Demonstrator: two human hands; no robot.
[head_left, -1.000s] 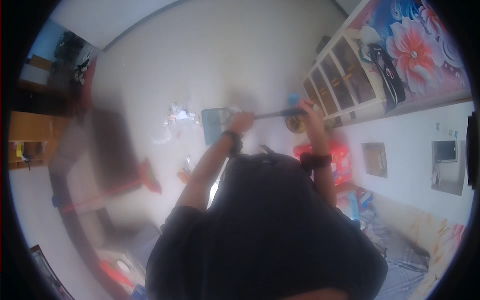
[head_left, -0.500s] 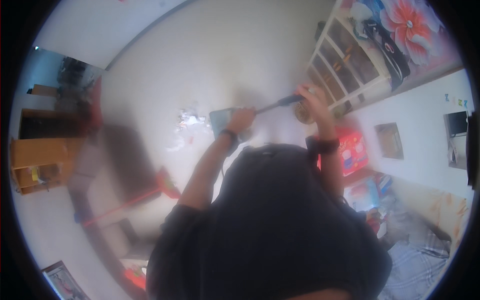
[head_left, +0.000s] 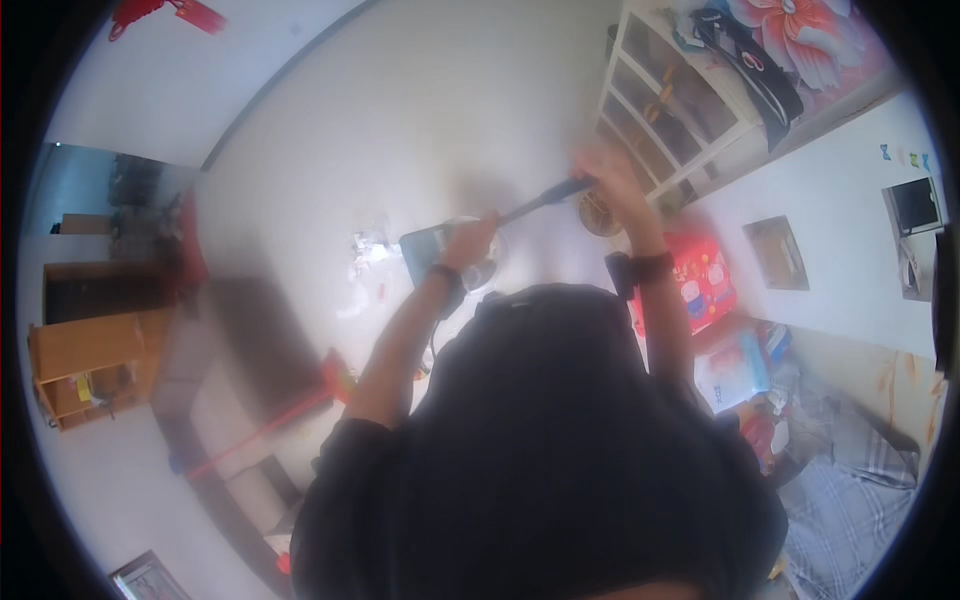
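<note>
Head view: I see 2 hands on long dark handle (head_left: 548, 200), held out in front over pale floor. Left hand (head_left: 470, 238) closed round lower end near teal dustpan (head_left: 425, 250); right hand (head_left: 605, 175) blurred, looks closed round upper end. I judge handle stiff, light, smooth; best held with hands spread apart. Litter (head_left: 368, 245) lies just beside dustpan.

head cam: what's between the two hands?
Only a dark handle spans from the left hand to the right hand; both grip it, pale floor beneath. Blurred head view.
</note>
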